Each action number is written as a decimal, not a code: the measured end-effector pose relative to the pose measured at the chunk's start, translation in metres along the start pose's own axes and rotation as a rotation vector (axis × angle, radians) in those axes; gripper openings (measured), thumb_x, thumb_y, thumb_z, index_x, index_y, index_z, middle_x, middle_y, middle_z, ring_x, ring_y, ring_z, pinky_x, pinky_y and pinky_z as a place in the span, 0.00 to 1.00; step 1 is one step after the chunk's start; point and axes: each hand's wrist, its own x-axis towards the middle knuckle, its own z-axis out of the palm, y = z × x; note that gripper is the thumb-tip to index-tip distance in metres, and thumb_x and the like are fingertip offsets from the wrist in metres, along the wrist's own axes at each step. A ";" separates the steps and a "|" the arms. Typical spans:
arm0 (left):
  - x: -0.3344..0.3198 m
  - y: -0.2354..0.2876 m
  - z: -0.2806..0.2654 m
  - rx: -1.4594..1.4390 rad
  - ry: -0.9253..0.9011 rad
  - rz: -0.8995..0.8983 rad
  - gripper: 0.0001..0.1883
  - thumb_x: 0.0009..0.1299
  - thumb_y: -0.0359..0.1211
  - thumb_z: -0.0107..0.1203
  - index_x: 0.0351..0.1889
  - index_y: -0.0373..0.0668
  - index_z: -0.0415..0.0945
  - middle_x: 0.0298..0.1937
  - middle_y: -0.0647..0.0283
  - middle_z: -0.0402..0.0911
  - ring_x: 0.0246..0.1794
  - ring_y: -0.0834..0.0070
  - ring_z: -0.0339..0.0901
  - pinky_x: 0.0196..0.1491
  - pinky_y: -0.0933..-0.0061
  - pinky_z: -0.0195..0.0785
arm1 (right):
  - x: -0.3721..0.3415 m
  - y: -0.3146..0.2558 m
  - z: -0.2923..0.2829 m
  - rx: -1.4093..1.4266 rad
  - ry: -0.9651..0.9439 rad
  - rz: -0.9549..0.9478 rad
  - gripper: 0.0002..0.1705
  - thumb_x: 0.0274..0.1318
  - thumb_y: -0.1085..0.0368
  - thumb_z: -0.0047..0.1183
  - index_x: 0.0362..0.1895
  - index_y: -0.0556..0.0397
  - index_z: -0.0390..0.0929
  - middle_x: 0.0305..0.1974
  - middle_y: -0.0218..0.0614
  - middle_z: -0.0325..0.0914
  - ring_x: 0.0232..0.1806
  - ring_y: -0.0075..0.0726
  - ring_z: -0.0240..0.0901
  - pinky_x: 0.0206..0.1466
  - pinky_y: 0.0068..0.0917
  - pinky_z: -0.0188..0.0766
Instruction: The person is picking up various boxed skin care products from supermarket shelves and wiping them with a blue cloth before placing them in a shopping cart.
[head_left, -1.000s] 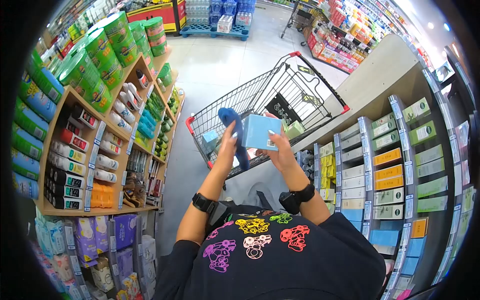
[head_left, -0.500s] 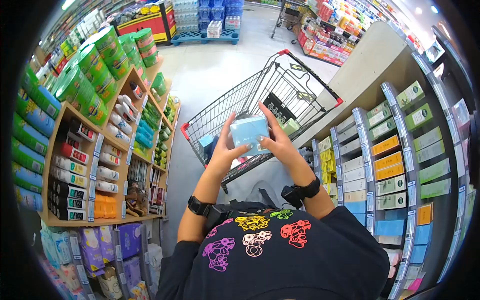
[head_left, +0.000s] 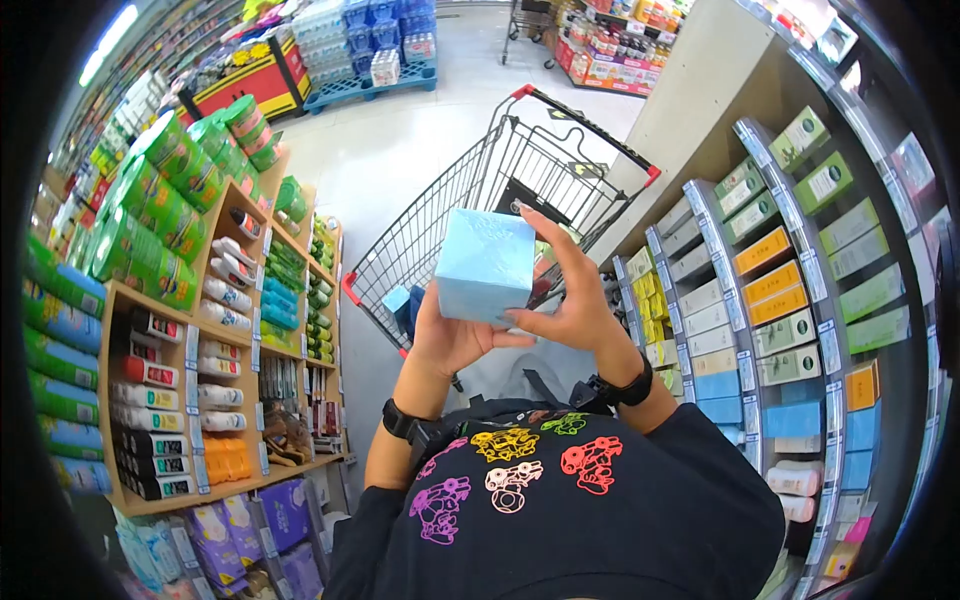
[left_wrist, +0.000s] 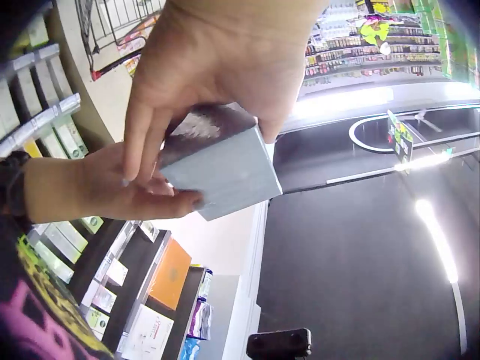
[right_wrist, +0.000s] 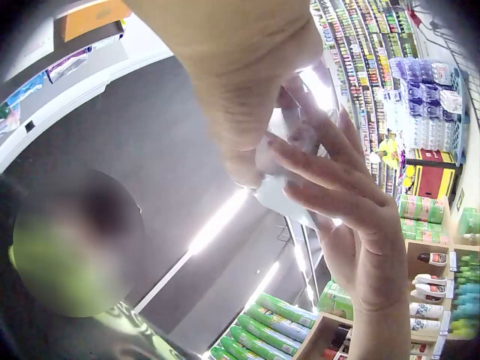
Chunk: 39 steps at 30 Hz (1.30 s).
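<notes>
A light blue box (head_left: 485,262) is held up between both hands in the head view. Its left side and underside rest against the left hand (head_left: 445,335), whose fingers reach under it. The right hand (head_left: 580,295) grips its right side, thumb near the lower corner and fingers at the far edge. In the left wrist view the box (left_wrist: 225,176) sits between the left hand's (left_wrist: 217,71) thumb and fingers, with the right hand (left_wrist: 105,184) beside it. The right wrist view shows the left hand's fingers (right_wrist: 330,176) across the box (right_wrist: 283,201), partly hidden by the right hand (right_wrist: 247,90).
Beyond the hands stands a shopping cart (head_left: 435,200) with a small blue box (head_left: 396,298) and a dark blue item inside. Wooden shelves (head_left: 190,330) with bottles line the left; shelves of boxes (head_left: 775,290) line the right. Stacked bottle packs (head_left: 350,45) stand on a pallet farther off.
The dark blue item left the left hand and is in the cart. Both hands took the light blue box, raised it nearer the camera and turned it. The view has shifted.
</notes>
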 end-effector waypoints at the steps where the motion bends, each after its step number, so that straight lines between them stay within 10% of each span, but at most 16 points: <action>1: 0.005 -0.001 0.004 0.038 0.012 -0.033 0.42 0.69 0.63 0.32 0.72 0.45 0.42 0.68 0.46 0.57 0.64 0.37 0.59 0.50 0.43 0.72 | -0.003 0.005 0.000 0.077 0.033 0.027 0.47 0.37 0.61 0.65 0.64 0.55 0.60 0.59 0.48 0.67 0.57 0.43 0.67 0.59 0.36 0.63; 4: 0.008 0.003 -0.017 0.177 -0.073 -0.228 0.42 0.69 0.63 0.33 0.72 0.45 0.42 0.68 0.47 0.57 0.64 0.40 0.60 0.48 0.47 0.74 | -0.007 0.012 0.000 0.298 0.135 0.115 0.39 0.40 0.66 0.61 0.61 0.55 0.64 0.53 0.45 0.72 0.51 0.32 0.72 0.54 0.30 0.69; 8: 0.009 -0.003 -0.007 0.634 0.321 -0.085 0.45 0.67 0.66 0.36 0.72 0.46 0.42 0.67 0.50 0.60 0.63 0.50 0.64 0.48 0.52 0.74 | -0.012 0.012 -0.006 0.554 0.126 0.371 0.32 0.47 0.64 0.58 0.59 0.54 0.66 0.46 0.39 0.75 0.48 0.28 0.72 0.49 0.27 0.71; 12: 0.009 0.000 -0.002 0.775 0.235 0.208 0.60 0.54 0.73 0.47 0.73 0.44 0.35 0.74 0.51 0.40 0.72 0.56 0.47 0.67 0.51 0.52 | -0.016 0.021 0.003 0.710 0.155 0.488 0.28 0.53 0.62 0.56 0.58 0.53 0.66 0.44 0.38 0.77 0.45 0.26 0.73 0.47 0.23 0.71; 13: 0.006 0.006 0.002 0.724 0.228 0.221 0.65 0.48 0.62 0.66 0.73 0.43 0.33 0.75 0.51 0.33 0.74 0.58 0.42 0.69 0.50 0.44 | -0.017 0.023 0.006 0.748 0.160 0.513 0.27 0.53 0.62 0.56 0.58 0.53 0.66 0.44 0.39 0.77 0.45 0.25 0.73 0.47 0.23 0.70; 17: -0.004 0.016 0.007 1.240 0.248 0.312 0.65 0.38 0.30 0.75 0.72 0.43 0.41 0.73 0.51 0.45 0.72 0.60 0.49 0.67 0.52 0.51 | -0.019 0.020 0.016 0.801 0.097 0.553 0.26 0.55 0.62 0.56 0.58 0.54 0.66 0.43 0.39 0.77 0.45 0.25 0.73 0.47 0.22 0.70; 21: -0.016 0.019 0.017 1.234 0.342 0.276 0.54 0.42 0.29 0.74 0.67 0.41 0.52 0.64 0.56 0.63 0.63 0.63 0.64 0.64 0.61 0.58 | -0.025 0.019 0.031 0.783 0.042 0.609 0.27 0.55 0.60 0.56 0.58 0.54 0.66 0.42 0.38 0.77 0.44 0.24 0.73 0.46 0.22 0.70; 30: -0.046 -0.004 -0.033 0.839 0.581 0.137 0.43 0.45 0.31 0.71 0.59 0.39 0.60 0.53 0.62 0.70 0.57 0.72 0.68 0.58 0.69 0.62 | -0.067 0.021 0.042 0.492 -0.014 0.685 0.28 0.62 0.53 0.51 0.61 0.54 0.65 0.36 0.33 0.74 0.38 0.17 0.67 0.40 0.20 0.69; 34: -0.045 -0.029 -0.057 0.557 0.571 -0.025 0.45 0.48 0.41 0.71 0.61 0.38 0.59 0.54 0.61 0.71 0.56 0.71 0.69 0.57 0.68 0.62 | -0.091 0.011 0.033 0.463 0.069 0.705 0.47 0.54 0.34 0.49 0.65 0.59 0.59 0.39 0.35 0.77 0.39 0.23 0.71 0.42 0.21 0.68; 39: -0.041 -0.063 -0.053 0.461 0.425 -0.199 0.49 0.48 0.49 0.71 0.63 0.37 0.58 0.58 0.58 0.69 0.59 0.66 0.68 0.60 0.62 0.62 | -0.141 -0.002 0.016 0.341 0.163 0.755 0.54 0.39 0.43 0.68 0.65 0.56 0.56 0.54 0.45 0.69 0.54 0.39 0.70 0.54 0.34 0.69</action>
